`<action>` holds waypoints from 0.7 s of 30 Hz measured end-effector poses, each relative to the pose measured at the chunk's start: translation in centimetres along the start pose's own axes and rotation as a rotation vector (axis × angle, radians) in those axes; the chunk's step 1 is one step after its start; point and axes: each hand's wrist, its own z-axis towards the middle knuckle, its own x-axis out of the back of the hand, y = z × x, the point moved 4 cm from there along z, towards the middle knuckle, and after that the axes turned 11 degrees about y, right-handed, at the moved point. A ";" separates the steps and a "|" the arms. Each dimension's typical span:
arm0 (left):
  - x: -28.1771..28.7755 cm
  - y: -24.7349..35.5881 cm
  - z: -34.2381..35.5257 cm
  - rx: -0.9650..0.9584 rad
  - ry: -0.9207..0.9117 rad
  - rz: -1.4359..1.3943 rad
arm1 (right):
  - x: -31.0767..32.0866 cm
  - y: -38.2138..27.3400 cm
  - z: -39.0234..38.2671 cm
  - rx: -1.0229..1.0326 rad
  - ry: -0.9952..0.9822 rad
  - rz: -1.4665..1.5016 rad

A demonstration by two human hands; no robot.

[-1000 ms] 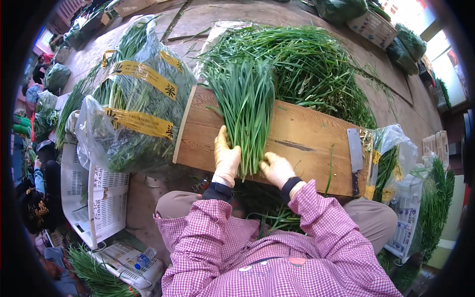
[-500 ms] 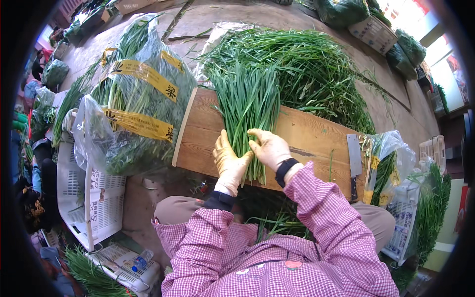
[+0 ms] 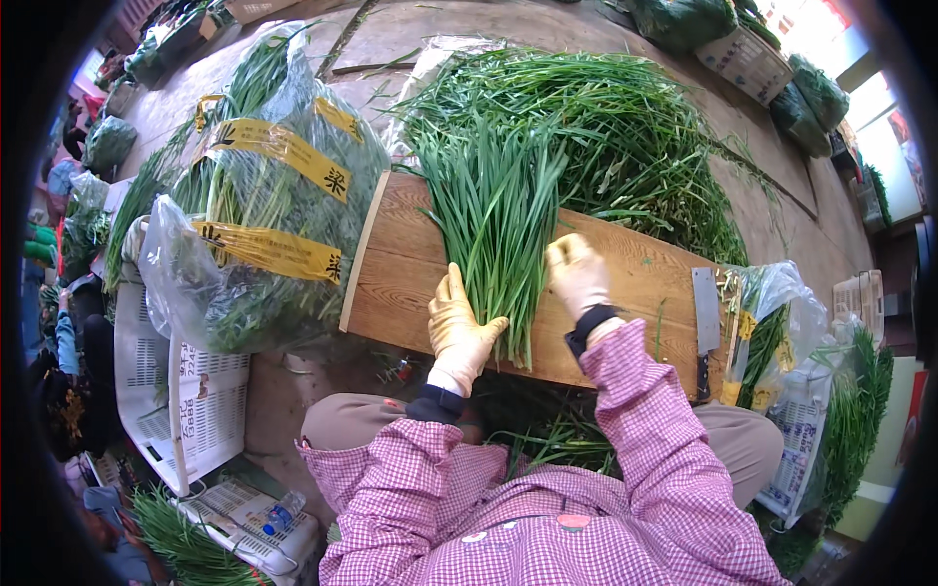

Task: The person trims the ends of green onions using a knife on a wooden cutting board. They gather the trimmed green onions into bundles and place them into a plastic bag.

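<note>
Here, greens point(image 3: 496, 234) (long) cross the board point(image 3: 625, 285).

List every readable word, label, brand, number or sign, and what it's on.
Wording not copied out; locations only.
Yellow tape on the clear bag: large black characters, plus print too small to read.
Left white crate: dark characters and digits on its side.
Right white crate: markings too blurred to read.
</note>
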 end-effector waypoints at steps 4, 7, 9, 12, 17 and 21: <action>0.0 -0.1 0.2 -0.007 -0.015 -0.011 | 4.0 3.2 1.9 -0.117 0.182 0.132; -0.1 -0.6 0.5 0.017 -0.058 -0.045 | 3.7 2.6 0.3 -0.244 -0.221 0.575; 0.0 -1.0 0.7 0.022 -0.084 -0.072 | 3.0 0.6 -1.7 -0.234 -0.438 0.763; 0.2 -2.1 1.3 0.085 -0.152 -0.251 | 1.9 -2.7 -3.5 -0.063 -0.424 0.655; 0.5 -2.8 1.7 0.113 -0.213 -0.380 | -1.0 -6.8 -6.2 0.328 -0.391 0.166; 0.2 -2.0 1.1 -0.016 -0.151 -0.107 | -1.8 -6.7 -7.4 0.416 -0.398 -0.132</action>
